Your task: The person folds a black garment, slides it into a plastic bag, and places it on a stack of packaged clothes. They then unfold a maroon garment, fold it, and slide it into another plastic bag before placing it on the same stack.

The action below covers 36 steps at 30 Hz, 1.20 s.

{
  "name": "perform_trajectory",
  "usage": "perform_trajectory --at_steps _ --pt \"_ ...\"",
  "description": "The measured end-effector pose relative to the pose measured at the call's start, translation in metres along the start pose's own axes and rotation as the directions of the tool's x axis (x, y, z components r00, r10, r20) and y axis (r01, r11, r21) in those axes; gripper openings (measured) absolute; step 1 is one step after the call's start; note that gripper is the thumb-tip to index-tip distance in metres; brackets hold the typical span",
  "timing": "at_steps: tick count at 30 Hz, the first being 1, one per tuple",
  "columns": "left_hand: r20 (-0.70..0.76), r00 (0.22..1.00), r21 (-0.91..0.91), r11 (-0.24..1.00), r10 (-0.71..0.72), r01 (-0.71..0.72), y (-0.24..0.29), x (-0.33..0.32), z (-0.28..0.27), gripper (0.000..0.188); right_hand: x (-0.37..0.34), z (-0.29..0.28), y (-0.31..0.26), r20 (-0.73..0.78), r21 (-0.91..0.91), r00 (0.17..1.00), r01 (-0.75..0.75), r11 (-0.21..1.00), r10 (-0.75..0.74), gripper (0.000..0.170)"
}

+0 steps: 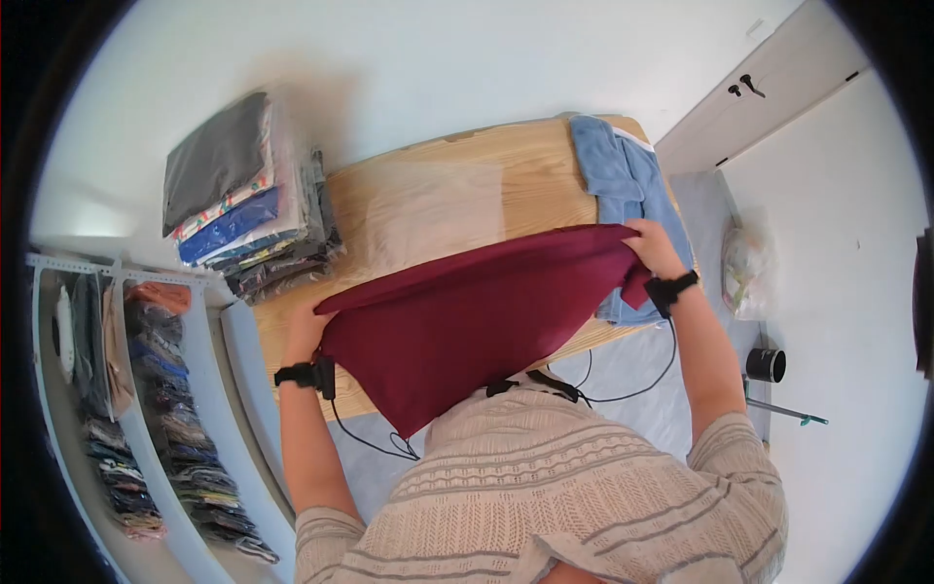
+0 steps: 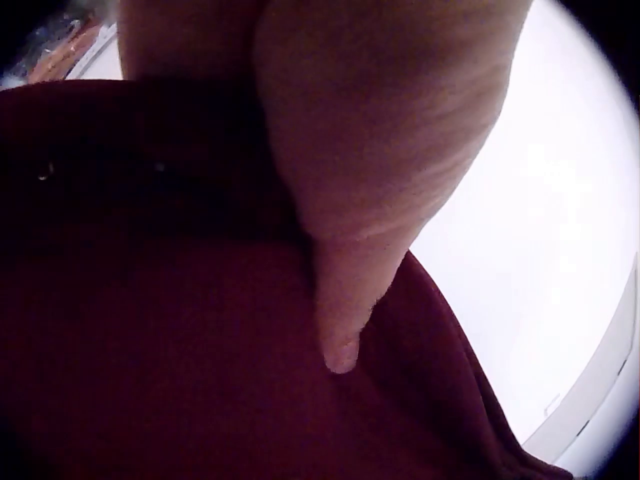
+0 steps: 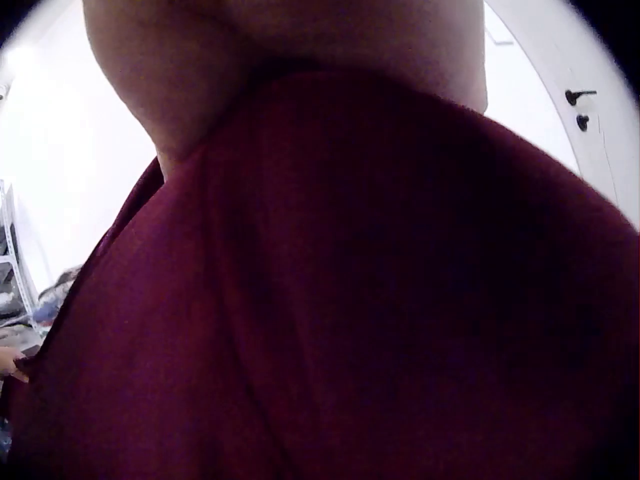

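A piece of maroon cloth [image 1: 467, 311] is stretched between both hands, above the front of the wooden table. The left hand [image 1: 305, 336] grips its left upper corner. In the left wrist view the thumb [image 2: 345, 345] lies over the maroon cloth [image 2: 180, 330], and the other fingers are hidden behind it. At the right upper corner the right hand [image 1: 659, 250] pinches the cloth's edge, with a small flap hanging below. Most of the right fingers are covered by the maroon cloth [image 3: 330, 270] in the right wrist view. The cloth's lower point hangs near the person's waist.
On the wooden table [image 1: 545, 165] lie a clear plastic bag [image 1: 438, 209] and blue denim clothing [image 1: 623, 180] at the right. A tall stack of bagged clothes [image 1: 233, 185] stands at the left back. Shelves [image 1: 146, 409] of packed clothes are at left. Cables hang from both wrists.
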State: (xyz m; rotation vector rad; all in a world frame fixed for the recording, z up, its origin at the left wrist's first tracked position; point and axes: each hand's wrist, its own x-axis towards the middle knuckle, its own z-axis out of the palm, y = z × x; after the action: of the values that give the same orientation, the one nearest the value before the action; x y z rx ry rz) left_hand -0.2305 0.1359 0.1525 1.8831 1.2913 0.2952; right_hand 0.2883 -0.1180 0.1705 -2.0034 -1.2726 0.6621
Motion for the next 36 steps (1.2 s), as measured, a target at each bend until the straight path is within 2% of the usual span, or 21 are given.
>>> perform_trajectory --at_steps 4,6,7,8,9,10,12,14,16,18,19,20,21,22,24,26,29,31,34,35,36 --pt "0.066 0.998 -0.021 1.000 -0.017 0.019 -0.013 0.050 0.035 0.022 0.046 0.030 0.046 0.045 0.039 0.993 -0.114 0.993 0.112 0.020" --pt "0.085 0.992 0.167 0.983 -0.088 0.073 0.000 0.065 0.044 0.020 0.067 0.041 0.069 0.059 -0.022 0.985 -0.159 0.987 0.160 0.021" --pt "0.093 0.991 0.176 0.981 -0.096 0.078 -0.012 0.077 0.048 0.020 0.075 0.046 0.075 0.067 -0.090 0.977 -0.195 0.977 0.201 0.023" --pt "0.041 0.990 0.325 0.935 0.137 -0.142 -0.031 0.092 0.052 0.021 0.082 0.049 0.082 0.074 -0.083 0.975 -0.206 0.975 0.212 0.023" --pt "0.030 0.930 0.470 0.816 0.367 -0.337 -0.043 0.104 0.056 0.023 0.088 0.052 0.084 0.067 -0.105 0.980 -0.178 0.979 0.185 0.025" --pt "0.042 0.933 0.471 0.816 0.357 -0.333 -0.028 0.108 0.054 0.023 0.093 0.054 0.088 0.063 -0.127 0.985 -0.150 0.981 0.158 0.027" --pt "0.034 0.971 0.638 0.743 0.236 -0.203 0.001 0.119 0.044 0.031 0.105 0.055 0.093 0.082 -0.130 0.983 -0.154 0.980 0.165 0.030" --pt "0.030 0.988 0.640 0.757 0.153 -0.137 0.014 0.140 0.038 0.035 0.115 0.055 0.093 -0.010 -0.179 0.985 -0.174 0.968 0.175 0.033" --pt "0.024 0.997 0.637 0.767 0.075 -0.073 0.017 0.164 0.041 0.039 0.124 0.056 0.096 -0.015 -0.169 0.985 -0.170 0.971 0.170 0.032" --pt "-0.268 0.902 0.382 0.896 0.339 -0.224 0.015 0.182 0.049 0.047 0.127 0.060 0.095 -0.204 -0.066 0.977 -0.076 0.995 0.061 0.029" --pt "-0.260 0.906 0.378 0.898 0.335 -0.223 0.030 0.177 0.056 0.047 0.123 0.061 0.093 -0.201 -0.069 0.977 -0.085 0.994 0.070 0.029" --pt "-0.339 0.902 0.123 0.963 0.267 -0.239 0.047 0.170 0.066 0.050 0.117 0.061 0.092 -0.295 -0.041 0.954 -0.061 0.997 0.046 0.026" --pt "-0.399 0.900 -0.140 0.958 0.176 -0.250 0.057 0.164 0.073 0.054 0.109 0.062 0.091 -0.385 -0.017 0.923 -0.033 0.999 0.024 0.024" --pt "-0.392 0.904 -0.144 0.960 0.169 -0.242 0.044 0.159 0.077 0.054 0.096 0.063 0.093 -0.379 -0.018 0.925 -0.041 0.999 0.031 0.024" --pt "-0.259 0.928 0.090 0.963 0.268 -0.253 0.003 0.134 0.092 0.059 0.057 0.061 0.094 -0.193 0.060 0.967 -0.155 0.986 0.164 0.022" --pt "-0.135 0.960 0.252 0.946 0.243 -0.204 -0.023 0.084 0.116 0.060 0.009 0.071 0.103 -0.121 -0.061 0.978 -0.181 0.982 0.173 0.023" --pt "-0.004 0.988 0.369 0.918 0.156 -0.143 -0.054 0.008 0.147 0.063 -0.055 0.101 0.123 -0.112 -0.014 0.968 -0.229 0.973 0.226 0.027" --pt "0.021 0.996 0.419 0.903 0.088 -0.088 -0.049 -0.032 0.162 0.064 -0.078 0.120 0.115 -0.088 0.090 0.866 -0.486 0.870 0.493 0.030" --pt "0.079 0.997 0.464 0.884 0.010 -0.046 -0.048 -0.069 0.179 0.067 -0.088 0.145 0.116 -0.047 -0.038 0.905 -0.424 0.905 0.422 0.030" --pt "0.108 0.994 0.583 0.810 0.005 -0.067 -0.055 -0.078 0.187 0.069 -0.089 0.151 0.126 0.032 -0.212 0.921 -0.372 0.903 0.387 0.027" --pt "0.135 0.991 0.689 0.719 -0.004 -0.091 -0.059 -0.083 0.192 0.072 -0.088 0.150 0.122 0.030 -0.213 0.921 -0.374 0.903 0.389 0.027"
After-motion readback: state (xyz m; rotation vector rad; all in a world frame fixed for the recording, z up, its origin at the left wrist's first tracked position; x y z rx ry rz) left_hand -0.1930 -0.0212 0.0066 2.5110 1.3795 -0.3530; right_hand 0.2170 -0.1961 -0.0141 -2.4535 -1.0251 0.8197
